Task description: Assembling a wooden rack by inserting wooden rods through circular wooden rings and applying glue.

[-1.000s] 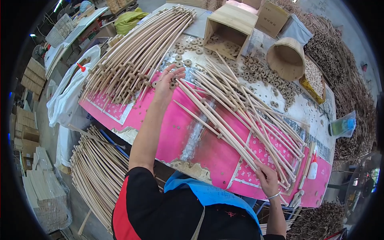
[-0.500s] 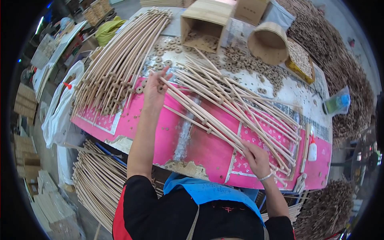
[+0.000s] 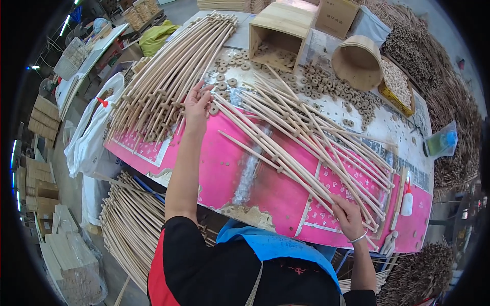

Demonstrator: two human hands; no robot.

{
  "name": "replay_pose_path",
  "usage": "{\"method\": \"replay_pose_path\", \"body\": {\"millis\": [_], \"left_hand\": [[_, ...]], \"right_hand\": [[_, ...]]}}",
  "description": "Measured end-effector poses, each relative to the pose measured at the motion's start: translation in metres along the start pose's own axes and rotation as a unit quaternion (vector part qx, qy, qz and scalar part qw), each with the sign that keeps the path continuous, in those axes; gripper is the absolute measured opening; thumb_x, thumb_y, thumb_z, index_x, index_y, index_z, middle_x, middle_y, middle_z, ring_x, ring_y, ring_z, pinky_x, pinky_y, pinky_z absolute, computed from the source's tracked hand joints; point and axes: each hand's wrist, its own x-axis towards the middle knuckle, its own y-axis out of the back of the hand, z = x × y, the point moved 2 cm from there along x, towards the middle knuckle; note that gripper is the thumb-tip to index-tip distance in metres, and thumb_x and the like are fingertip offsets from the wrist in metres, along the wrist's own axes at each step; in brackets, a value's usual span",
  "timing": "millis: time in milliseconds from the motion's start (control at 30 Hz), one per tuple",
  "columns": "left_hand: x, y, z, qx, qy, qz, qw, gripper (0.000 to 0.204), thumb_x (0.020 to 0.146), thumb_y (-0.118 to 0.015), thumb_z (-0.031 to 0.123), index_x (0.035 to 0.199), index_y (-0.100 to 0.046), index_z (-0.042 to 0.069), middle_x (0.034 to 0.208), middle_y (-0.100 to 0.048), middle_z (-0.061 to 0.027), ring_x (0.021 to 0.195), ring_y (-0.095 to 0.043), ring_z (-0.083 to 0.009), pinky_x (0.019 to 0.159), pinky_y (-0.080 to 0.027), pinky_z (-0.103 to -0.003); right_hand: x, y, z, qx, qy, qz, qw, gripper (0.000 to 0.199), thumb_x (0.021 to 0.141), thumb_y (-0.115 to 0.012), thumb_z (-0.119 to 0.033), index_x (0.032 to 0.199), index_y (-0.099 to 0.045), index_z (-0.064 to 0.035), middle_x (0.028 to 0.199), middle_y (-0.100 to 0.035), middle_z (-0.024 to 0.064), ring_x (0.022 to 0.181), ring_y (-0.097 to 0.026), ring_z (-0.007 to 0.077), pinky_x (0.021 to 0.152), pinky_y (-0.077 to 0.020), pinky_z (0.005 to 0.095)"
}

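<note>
Several slim pale wooden sticks (image 3: 273,151) slant across the pink table cover, some with a small collar partway along. My right hand (image 3: 348,218) is closed round their near right ends. At the far left ends, my left hand (image 3: 197,103) is raised with fingers apart, just beside the stick tips and a wooden ring (image 3: 213,109). No held thing shows in it. Past the held sticks lies a loose pile of similar sticks (image 3: 326,135), some crossing. Left of my left hand, a large bundle of sticks (image 3: 168,76) carries rings near its close ends.
Many loose wooden rings (image 3: 326,81) are scattered at the back, near an open wooden box (image 3: 278,38) and a round wooden tub (image 3: 357,64). A yellow tray (image 3: 398,86) holds small pale pieces. A white glue bottle (image 3: 407,201) stands right; more sticks (image 3: 135,229) lie below the table's left edge.
The whole view has shifted, so the table sits farther right and lower. My left hand's fingers have drawn closer together beside the stick tips. The right hand keeps its grip.
</note>
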Motion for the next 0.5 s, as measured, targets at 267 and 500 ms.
{"method": "replay_pose_path", "body": {"millis": [267, 500], "left_hand": [[-0.025, -0.028, 0.009, 0.210, -0.089, -0.064, 0.972, 0.056, 0.094, -0.056, -0.013, 0.147, -0.054, 0.005, 0.127, -0.067, -0.0044, 0.103, -0.062, -0.0084, 0.089, -0.053, -0.022], [-0.005, -0.040, -0.059, 0.312, -0.194, -0.225, 0.902, 0.059, 0.095, -0.053, -0.001, 0.154, -0.048, -0.002, 0.153, -0.055, -0.0181, 0.144, -0.050, -0.0303, 0.121, -0.037, -0.040]], "right_hand": [[0.007, -0.008, 0.002, 0.008, 0.009, -0.016, 1.000, 0.034, 0.101, -0.061, -0.003, 0.135, -0.067, 0.0011, 0.076, -0.065, 0.0049, 0.066, -0.059, 0.0102, 0.062, -0.0488, 0.0277], [-0.011, -0.011, 0.016, -0.039, 0.050, 0.048, 0.997, 0.037, 0.106, -0.059, -0.018, 0.140, -0.065, -0.0058, 0.098, -0.077, 0.0142, 0.078, -0.071, 0.0188, 0.074, -0.0556, 0.0351]]}}
